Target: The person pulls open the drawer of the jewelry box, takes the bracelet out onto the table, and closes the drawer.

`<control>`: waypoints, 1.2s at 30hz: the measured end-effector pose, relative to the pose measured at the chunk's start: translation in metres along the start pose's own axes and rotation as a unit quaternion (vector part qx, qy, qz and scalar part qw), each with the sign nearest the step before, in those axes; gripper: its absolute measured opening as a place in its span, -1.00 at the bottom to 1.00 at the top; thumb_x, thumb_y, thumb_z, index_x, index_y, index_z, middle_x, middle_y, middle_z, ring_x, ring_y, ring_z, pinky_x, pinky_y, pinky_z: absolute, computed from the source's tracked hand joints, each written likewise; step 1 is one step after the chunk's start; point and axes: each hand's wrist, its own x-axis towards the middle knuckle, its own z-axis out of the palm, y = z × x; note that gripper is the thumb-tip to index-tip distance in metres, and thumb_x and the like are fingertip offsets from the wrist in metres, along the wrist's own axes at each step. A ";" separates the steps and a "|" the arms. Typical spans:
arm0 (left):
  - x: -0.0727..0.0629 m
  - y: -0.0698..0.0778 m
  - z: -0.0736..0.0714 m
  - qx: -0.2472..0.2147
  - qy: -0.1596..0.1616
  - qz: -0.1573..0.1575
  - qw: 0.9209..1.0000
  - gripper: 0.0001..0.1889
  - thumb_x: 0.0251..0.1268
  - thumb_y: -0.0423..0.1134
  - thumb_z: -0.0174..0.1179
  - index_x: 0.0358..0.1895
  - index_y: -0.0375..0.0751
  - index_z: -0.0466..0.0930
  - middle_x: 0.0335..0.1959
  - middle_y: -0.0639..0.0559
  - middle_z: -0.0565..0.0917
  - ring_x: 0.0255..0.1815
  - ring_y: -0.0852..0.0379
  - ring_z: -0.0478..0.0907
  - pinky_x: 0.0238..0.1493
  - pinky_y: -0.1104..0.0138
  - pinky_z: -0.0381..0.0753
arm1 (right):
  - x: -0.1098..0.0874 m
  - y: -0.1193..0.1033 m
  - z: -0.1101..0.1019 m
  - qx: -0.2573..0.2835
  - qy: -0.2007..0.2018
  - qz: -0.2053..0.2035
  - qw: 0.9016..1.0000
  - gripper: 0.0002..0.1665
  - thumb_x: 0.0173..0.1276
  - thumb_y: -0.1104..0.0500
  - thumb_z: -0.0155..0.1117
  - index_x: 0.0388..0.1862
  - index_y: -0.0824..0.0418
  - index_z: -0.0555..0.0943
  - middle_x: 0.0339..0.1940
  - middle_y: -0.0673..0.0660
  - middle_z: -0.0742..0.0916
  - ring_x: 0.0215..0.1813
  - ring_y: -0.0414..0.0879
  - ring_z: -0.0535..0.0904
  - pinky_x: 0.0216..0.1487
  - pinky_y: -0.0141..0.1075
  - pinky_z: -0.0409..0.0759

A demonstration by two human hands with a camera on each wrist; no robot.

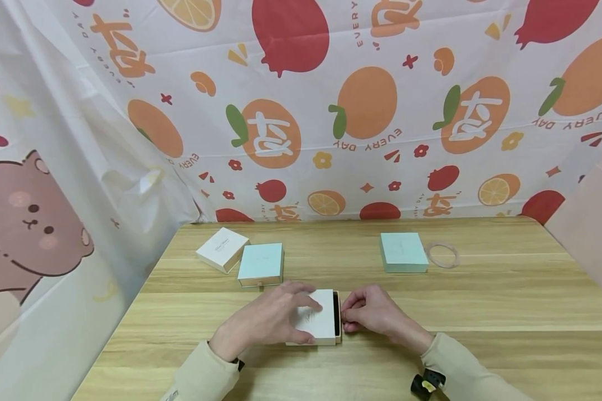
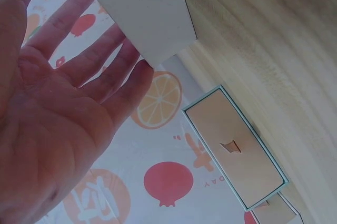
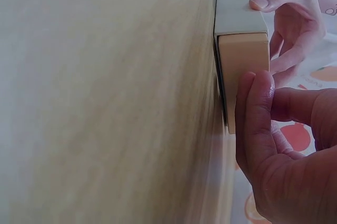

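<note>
Slide drawer (image 3: 242, 56) straight toward three o'clock.
Left hand (image 1: 276, 313), spread wide, clasps white box (image 1: 325, 329); right hand (image 1: 373, 313) pinches, perhaps a hidden tab.

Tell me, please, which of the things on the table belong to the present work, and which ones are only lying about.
Apparently in use:
near white box
its drawer, slightly out
left hand, on this box
right hand, at the drawer front

Lying about:
far white box
left mint box
right mint box
pale ring beside it
</note>
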 end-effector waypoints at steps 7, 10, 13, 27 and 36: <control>0.000 0.001 -0.001 0.000 -0.002 0.001 1.000 -0.50 0.03 0.07 0.55 0.09 0.08 0.74 0.37 -0.03 0.57 0.42 -0.05 0.49 0.38 0.02 0.53 | -0.003 -0.003 -0.004 -0.001 -0.004 0.001 1.000 -0.93 0.28 0.41 0.34 -0.26 0.44 0.67 -0.47 0.13 0.73 -0.46 -0.19 0.71 -0.32 -0.34 0.75; 0.000 0.001 -0.001 0.003 -0.003 0.000 1.000 -0.50 0.03 0.07 0.55 0.09 0.08 0.74 0.37 -0.03 0.57 0.41 -0.05 0.49 0.38 0.02 0.53 | -0.003 -0.003 -0.005 0.000 -0.007 0.000 1.000 -0.93 0.29 0.41 0.34 -0.26 0.44 0.68 -0.47 0.13 0.73 -0.45 -0.18 0.71 -0.31 -0.33 0.75; 0.000 0.001 -0.001 0.004 -0.004 0.000 1.000 -0.50 0.02 0.06 0.55 0.09 0.08 0.74 0.37 -0.03 0.57 0.41 -0.04 0.49 0.38 0.03 0.54 | -0.003 -0.002 -0.006 -0.001 -0.008 0.001 1.000 -0.92 0.29 0.40 0.34 -0.26 0.43 0.68 -0.46 0.13 0.73 -0.45 -0.18 0.72 -0.31 -0.32 0.76; 0.000 0.002 -0.002 -0.005 -0.006 -0.002 1.000 -0.51 0.03 0.05 0.56 0.08 0.07 0.75 0.36 -0.03 0.58 0.41 -0.05 0.49 0.38 0.03 0.54 | -0.002 -0.001 -0.009 -0.015 -0.017 0.003 1.000 -0.90 0.30 0.37 0.36 -0.24 0.42 0.67 -0.46 0.13 0.73 -0.45 -0.18 0.71 -0.32 -0.32 0.75; -0.001 0.001 -0.001 -0.004 -0.006 -0.004 1.000 -0.51 0.03 0.05 0.56 0.08 0.07 0.74 0.37 -0.03 0.57 0.42 -0.05 0.48 0.38 0.03 0.54 | -0.002 -0.001 -0.009 -0.024 -0.012 0.011 1.000 -0.90 0.31 0.37 0.35 -0.23 0.41 0.67 -0.45 0.14 0.73 -0.46 -0.18 0.70 -0.34 -0.34 0.74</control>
